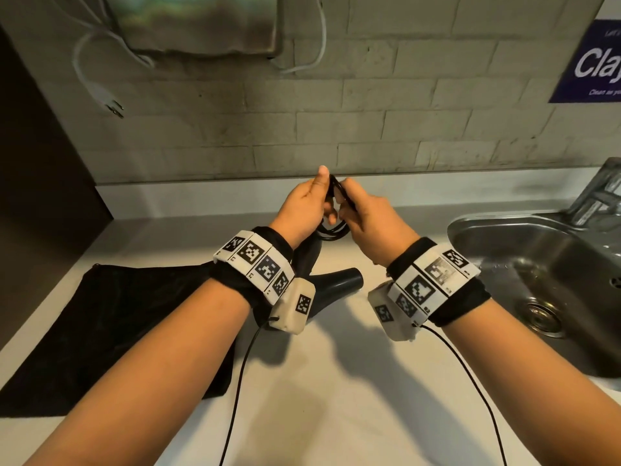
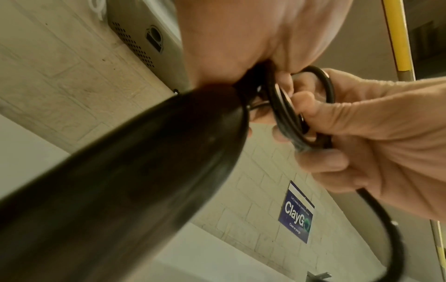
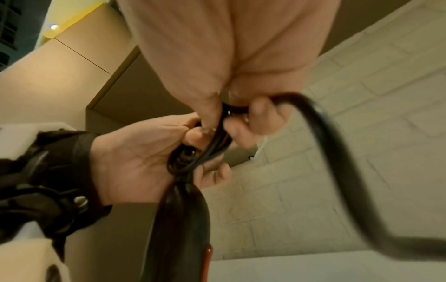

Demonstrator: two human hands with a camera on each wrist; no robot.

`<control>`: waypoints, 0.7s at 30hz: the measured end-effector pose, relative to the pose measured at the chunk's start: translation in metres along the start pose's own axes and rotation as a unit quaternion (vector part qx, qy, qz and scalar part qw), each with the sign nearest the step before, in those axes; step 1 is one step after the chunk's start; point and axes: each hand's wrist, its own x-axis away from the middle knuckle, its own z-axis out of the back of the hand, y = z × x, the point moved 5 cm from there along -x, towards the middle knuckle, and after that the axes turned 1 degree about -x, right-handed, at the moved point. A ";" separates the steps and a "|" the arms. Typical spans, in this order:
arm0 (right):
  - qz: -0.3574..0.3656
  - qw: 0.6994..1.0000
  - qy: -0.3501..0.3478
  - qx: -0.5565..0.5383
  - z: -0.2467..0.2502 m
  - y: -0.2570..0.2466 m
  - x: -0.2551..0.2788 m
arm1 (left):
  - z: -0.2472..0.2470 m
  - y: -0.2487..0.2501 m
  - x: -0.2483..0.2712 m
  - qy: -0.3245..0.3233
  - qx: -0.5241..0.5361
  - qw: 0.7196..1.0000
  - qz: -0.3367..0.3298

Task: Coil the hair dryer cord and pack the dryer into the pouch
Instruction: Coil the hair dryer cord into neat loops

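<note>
The black hair dryer (image 1: 339,280) hangs below my hands above the counter, nozzle pointing right; its handle (image 2: 125,181) fills the left wrist view and shows too in the right wrist view (image 3: 183,219). The black cord (image 1: 332,230) is gathered in loops (image 3: 190,156) between both hands. My left hand (image 1: 311,203) grips the bundled loops (image 2: 284,106). My right hand (image 1: 364,213) pinches a strand of cord (image 3: 333,145) at the bundle, and the free length trails away from it. The black pouch (image 1: 111,331) lies flat on the counter at the left.
A steel sink (image 1: 544,287) with a tap (image 1: 598,190) is set into the white counter (image 1: 336,398) at the right. A brick wall stands behind, with a wall unit (image 1: 198,25), a dangling white plug (image 1: 112,105) and a blue sign (image 1: 594,62).
</note>
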 end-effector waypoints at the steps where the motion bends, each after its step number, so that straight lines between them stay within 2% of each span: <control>1: 0.000 1.000 0.011 -0.010 0.001 0.001 -0.001 | -0.001 0.000 0.000 -0.008 0.007 1.000 0.004; 12: -0.022 0.995 0.054 -0.076 0.001 0.012 -0.008 | 0.002 -0.008 0.003 -0.125 0.116 0.985 -0.011; 15: -0.009 0.996 0.070 -0.052 0.002 0.009 -0.007 | 0.001 -0.007 0.002 -0.108 0.088 0.990 -0.021; 19: -0.003 0.988 0.114 0.103 0.001 0.003 -0.002 | -0.002 -0.006 0.000 -0.073 0.031 0.996 -0.037; 21: 0.009 0.983 0.133 0.127 0.004 -0.001 0.000 | -0.001 -0.006 0.000 -0.053 0.037 0.997 -0.033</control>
